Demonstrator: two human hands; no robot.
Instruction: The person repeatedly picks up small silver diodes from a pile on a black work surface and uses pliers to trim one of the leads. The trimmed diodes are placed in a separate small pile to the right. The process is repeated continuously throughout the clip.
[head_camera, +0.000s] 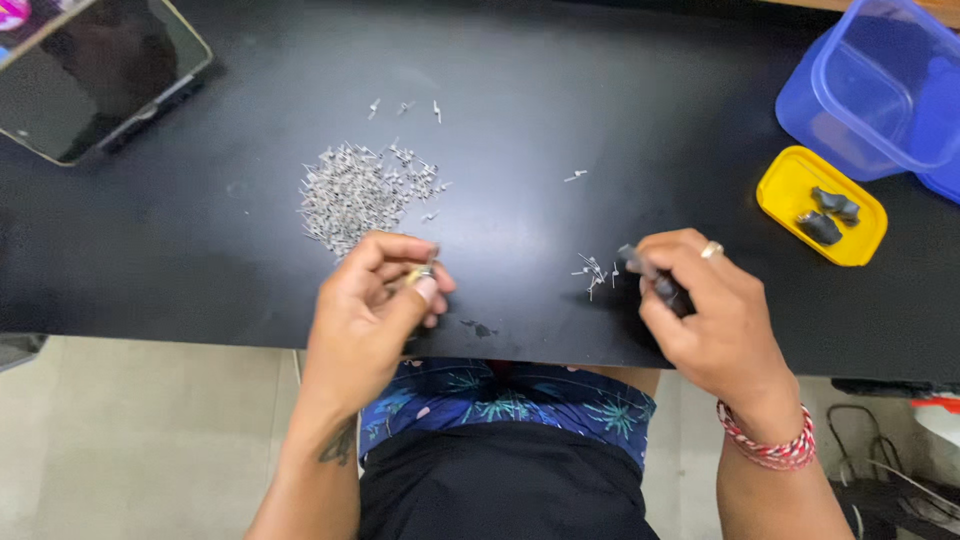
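My left hand (375, 300) is closed at the near edge of the black table (520, 150), pinching a small brass-coloured part (420, 272) between thumb and fingers. Just beyond it lies a large heap of small silver pins (355, 190). My right hand (705, 305) is closed around a small dark part (650, 275), its fingertips beside a few loose silver pins (592, 270). A ring shows on one finger, and a red and white thread band wraps the wrist.
A yellow lid (795, 185) at the right holds two dark parts (828, 215). Behind it stands a blue translucent plastic box (880, 90). A tablet (90, 70) lies at the far left. Stray pins (575, 176) dot the middle of the table.
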